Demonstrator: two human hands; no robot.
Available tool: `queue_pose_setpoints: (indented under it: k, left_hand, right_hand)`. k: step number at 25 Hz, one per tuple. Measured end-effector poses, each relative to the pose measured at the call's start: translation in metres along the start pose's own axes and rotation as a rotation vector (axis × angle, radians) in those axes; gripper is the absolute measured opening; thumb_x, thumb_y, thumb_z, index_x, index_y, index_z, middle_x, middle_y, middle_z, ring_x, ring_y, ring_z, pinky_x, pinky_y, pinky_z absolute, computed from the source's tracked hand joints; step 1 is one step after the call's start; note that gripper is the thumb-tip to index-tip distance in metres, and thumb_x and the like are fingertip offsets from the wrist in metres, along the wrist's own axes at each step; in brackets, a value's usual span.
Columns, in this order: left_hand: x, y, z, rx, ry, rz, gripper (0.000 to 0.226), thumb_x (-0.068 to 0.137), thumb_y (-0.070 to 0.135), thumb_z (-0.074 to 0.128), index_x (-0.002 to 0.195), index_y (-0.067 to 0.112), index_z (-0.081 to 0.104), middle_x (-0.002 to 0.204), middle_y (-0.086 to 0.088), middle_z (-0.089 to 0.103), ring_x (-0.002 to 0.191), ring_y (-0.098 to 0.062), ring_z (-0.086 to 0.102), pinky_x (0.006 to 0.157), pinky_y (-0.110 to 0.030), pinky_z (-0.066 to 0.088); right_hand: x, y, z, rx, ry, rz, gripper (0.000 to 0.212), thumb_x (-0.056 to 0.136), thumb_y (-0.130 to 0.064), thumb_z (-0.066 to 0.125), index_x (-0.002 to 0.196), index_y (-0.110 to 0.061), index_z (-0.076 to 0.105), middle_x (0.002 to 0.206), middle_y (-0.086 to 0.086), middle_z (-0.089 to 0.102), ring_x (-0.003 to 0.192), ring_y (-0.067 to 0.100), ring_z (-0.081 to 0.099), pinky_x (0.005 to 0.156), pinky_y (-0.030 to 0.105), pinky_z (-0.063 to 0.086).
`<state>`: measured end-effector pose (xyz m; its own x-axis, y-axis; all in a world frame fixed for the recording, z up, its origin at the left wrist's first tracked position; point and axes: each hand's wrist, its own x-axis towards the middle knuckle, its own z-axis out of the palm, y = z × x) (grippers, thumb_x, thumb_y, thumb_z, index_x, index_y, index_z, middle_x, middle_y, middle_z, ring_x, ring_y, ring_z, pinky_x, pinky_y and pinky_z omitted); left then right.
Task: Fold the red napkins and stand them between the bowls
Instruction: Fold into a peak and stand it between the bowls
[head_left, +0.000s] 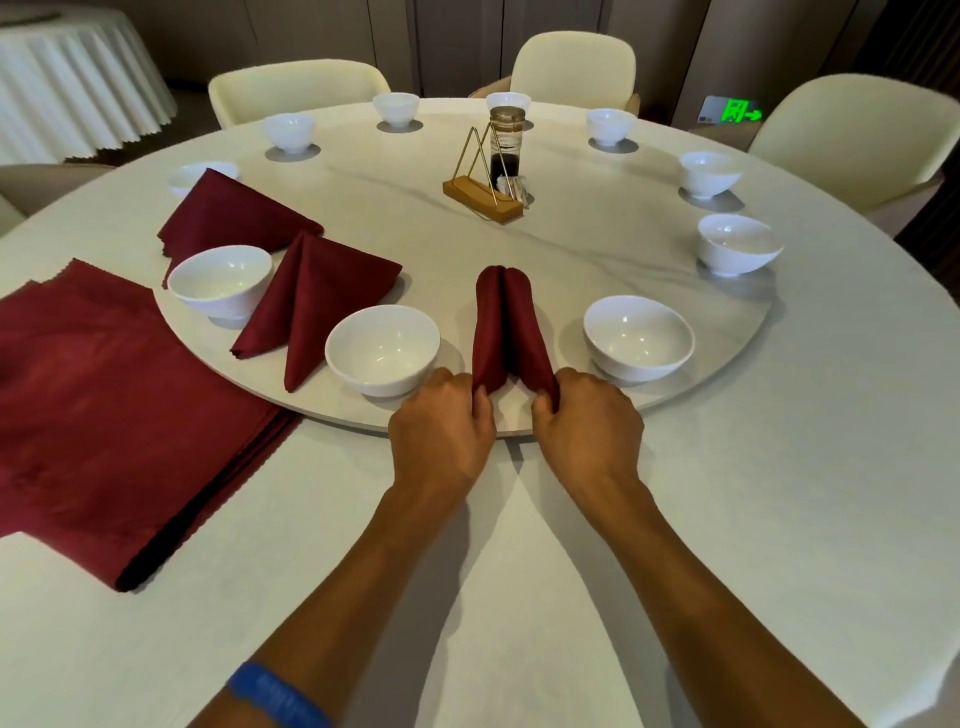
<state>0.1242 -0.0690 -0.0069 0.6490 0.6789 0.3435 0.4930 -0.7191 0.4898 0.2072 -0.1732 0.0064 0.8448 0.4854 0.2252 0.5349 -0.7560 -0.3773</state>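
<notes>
From the head view, two folded napkins (311, 301) already stand between white bowls (383, 349) on the turntable (571, 249), beside a flat napkin stack (104, 415). Between two near bowls, the left hand (441, 426) and right hand (587, 421) each pinch a lower corner of the current napkin (506, 327), fingers curled around cloth.

The left grip (448, 415) and right grip (583, 415) each pinch a near corner of a folded red napkin (503, 325) standing between 2 white bowls (382, 349) on the turntable (597, 249). 2 finished napkins (311, 296) stand to the left, beside a flat napkin stack (104, 410) on the bench (779, 493).
</notes>
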Motion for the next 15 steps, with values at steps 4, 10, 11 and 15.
queue_pose_setpoints:
  k: [4,10,11,15]
  left_hand:
    - [-0.001,-0.003,0.001,0.063,-0.015,-0.014,0.035,0.095,0.046,0.055,0.105,0.015,0.069,0.093,-0.003,0.07,0.08,-0.018,0.065,0.072,-0.021,0.039]
    - [0.002,-0.014,0.006,0.027,0.014,0.002,0.028,0.095,0.038,0.061,0.097,0.012,0.071,0.086,-0.007,0.071,0.074,-0.021,0.065,0.068,-0.025,0.045]
    - [0.007,-0.012,0.004,0.055,-0.023,-0.033,0.031,0.096,0.041,0.057,0.101,0.013,0.07,0.09,-0.005,0.07,0.079,-0.02,0.064,0.071,-0.024,0.045]
    - [-0.013,-0.01,0.008,-0.015,0.06,0.125,0.027,0.093,0.039,0.064,0.096,0.013,0.071,0.082,-0.005,0.071,0.069,-0.021,0.066,0.066,-0.023,0.048]
  right_hand:
    - [-0.006,0.005,0.001,-0.026,-0.002,0.028,0.032,0.098,-0.045,0.048,0.105,-0.015,0.059,0.091,0.002,0.064,0.08,0.02,0.061,0.069,0.03,0.051]
    - [-0.006,0.009,0.008,-0.062,0.032,0.032,0.028,0.1,-0.038,0.046,0.104,-0.014,0.06,0.089,0.002,0.065,0.078,0.019,0.06,0.065,0.027,0.044]
    - [-0.001,0.009,0.008,-0.061,0.033,0.038,0.029,0.1,-0.039,0.047,0.104,-0.013,0.06,0.089,0.003,0.064,0.078,0.019,0.06,0.065,0.027,0.042]
    - [-0.007,0.022,0.012,-0.009,0.018,0.036,0.035,0.098,-0.044,0.05,0.113,-0.014,0.061,0.101,0.004,0.064,0.09,0.022,0.061,0.07,0.028,0.045]
